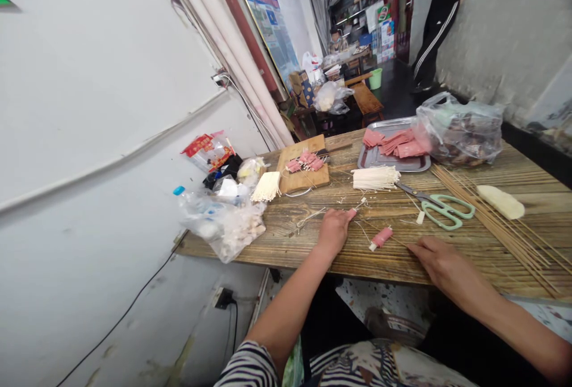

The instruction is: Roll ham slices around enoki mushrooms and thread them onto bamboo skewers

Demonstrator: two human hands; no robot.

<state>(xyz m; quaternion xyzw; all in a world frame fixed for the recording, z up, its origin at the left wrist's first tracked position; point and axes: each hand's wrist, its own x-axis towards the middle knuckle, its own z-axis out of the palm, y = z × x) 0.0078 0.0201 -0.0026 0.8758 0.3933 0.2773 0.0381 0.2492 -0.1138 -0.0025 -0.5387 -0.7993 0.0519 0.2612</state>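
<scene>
My left hand (333, 233) is closed on a pink meat-wrapped enoki roll (352, 214), white mushroom ends poking out at its far end. A thin bamboo skewer (399, 241) is pinched in my right hand (447, 265) and points left toward the held roll; I cannot tell whether its tip is in it. Beside the skewer lies another meat roll (382, 237). Green-handled scissors (448, 209) rest beyond my right hand, near a bundle of enoki mushrooms (374, 177). Loose mushroom strands (311, 216) are scattered left of my left hand.
A metal tray (404, 167) holds pink meat slices (397, 141), with a filled plastic bag (465, 130) against it. Skewers (496, 226) and a pale oval piece (500, 201) lie right. Finished rolls (306, 161) sit on a cutting board (292, 183); bags (223, 220) crowd the left.
</scene>
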